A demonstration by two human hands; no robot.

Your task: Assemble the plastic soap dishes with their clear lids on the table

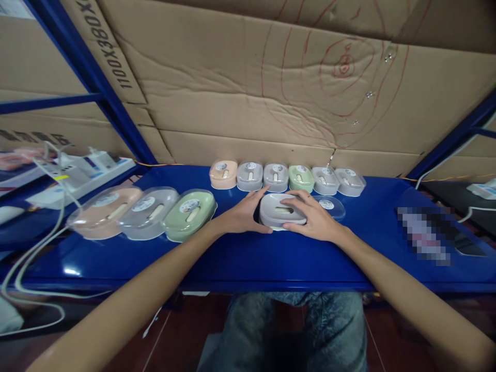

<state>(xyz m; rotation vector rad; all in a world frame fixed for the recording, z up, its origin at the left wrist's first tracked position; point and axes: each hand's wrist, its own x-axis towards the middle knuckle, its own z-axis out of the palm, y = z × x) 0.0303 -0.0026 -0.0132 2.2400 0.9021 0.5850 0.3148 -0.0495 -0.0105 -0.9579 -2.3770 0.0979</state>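
A rounded grey plastic box (273, 203) with an oval slot in its top sits on the blue table in front of me. My right hand (313, 214) grips its right end, thumb at the near side and fingers over the top. Around the left end curves my left hand (245, 213), thumb and fingers apart; a gap shows between palm and box, and I cannot tell whether the fingertips touch it. A clear oval lid (332, 207) with a round sticker lies just behind my right hand, partly covered by it.
Several lidded boxes in peach, grey and green (301, 178) line the back by a cardboard wall (217, 103). Three more, one green (189, 214), stand at left. White cables (58, 248) and a power strip (89, 175) are far left; a blurred-out item (424, 235) lies right.
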